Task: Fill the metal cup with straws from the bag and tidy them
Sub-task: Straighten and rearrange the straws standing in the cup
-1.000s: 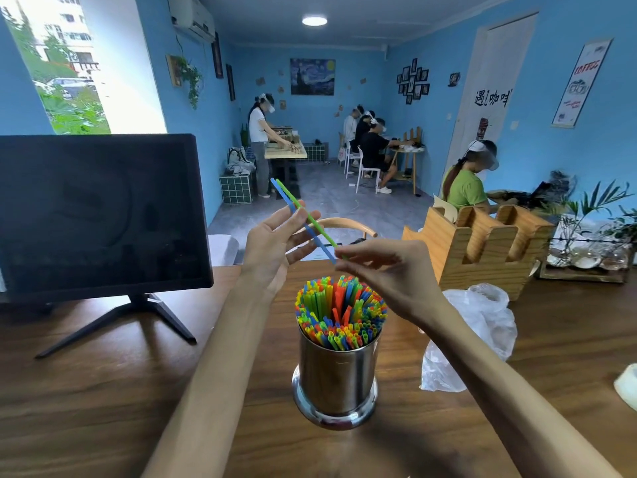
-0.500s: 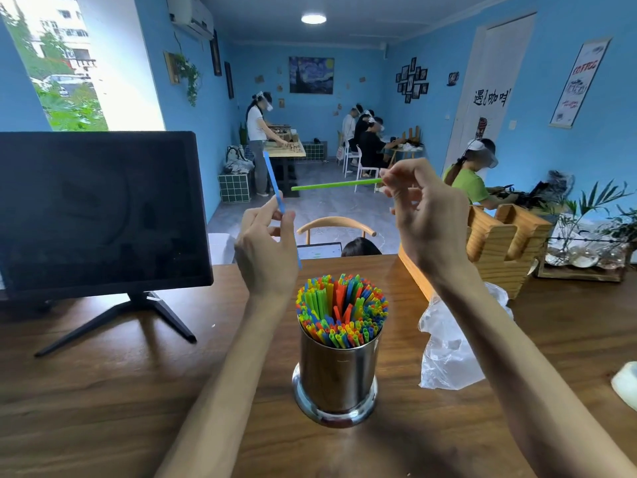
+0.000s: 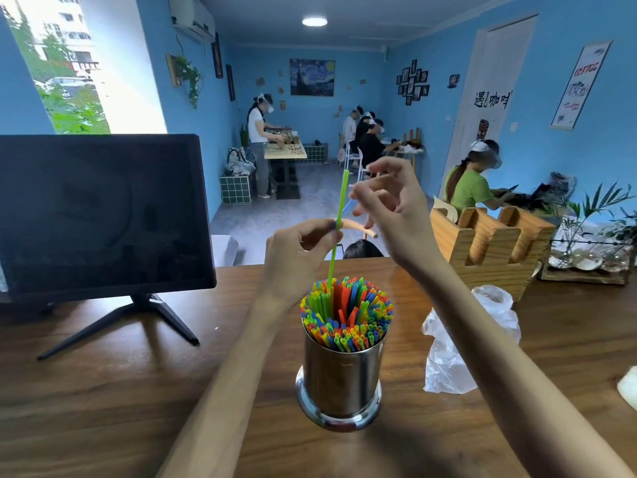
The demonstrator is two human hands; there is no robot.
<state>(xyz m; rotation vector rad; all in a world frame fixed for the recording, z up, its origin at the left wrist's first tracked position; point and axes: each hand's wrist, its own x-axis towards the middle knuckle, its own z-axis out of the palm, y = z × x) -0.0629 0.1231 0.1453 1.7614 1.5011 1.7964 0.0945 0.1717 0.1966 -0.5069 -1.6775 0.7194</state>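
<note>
A shiny metal cup (image 3: 341, 381) stands on the wooden table (image 3: 103, 401), packed with coloured straws (image 3: 348, 315). One green straw (image 3: 337, 222) stands almost upright, its lower end among the straws in the cup and most of its length above them. My left hand (image 3: 296, 253) is just behind the cup and pinches a blue straw (image 3: 335, 225) right beside the green one. My right hand (image 3: 389, 205) hovers higher up to the right, fingers spread and loosely bent, fingertips near the blue straw's upper end. A crumpled clear plastic bag (image 3: 448, 357) lies right of the cup.
A dark monitor (image 3: 103, 215) on a stand fills the left of the table. A wooden slotted holder (image 3: 489, 243) sits at the back right, with a tray of plants (image 3: 586, 267) beside it. A white object (image 3: 629, 391) lies at the right edge. People work in the room behind.
My right hand swung the green straw from level to upright, set its end into the cup and let go. My left hand stayed behind the cup with the blue straw.
</note>
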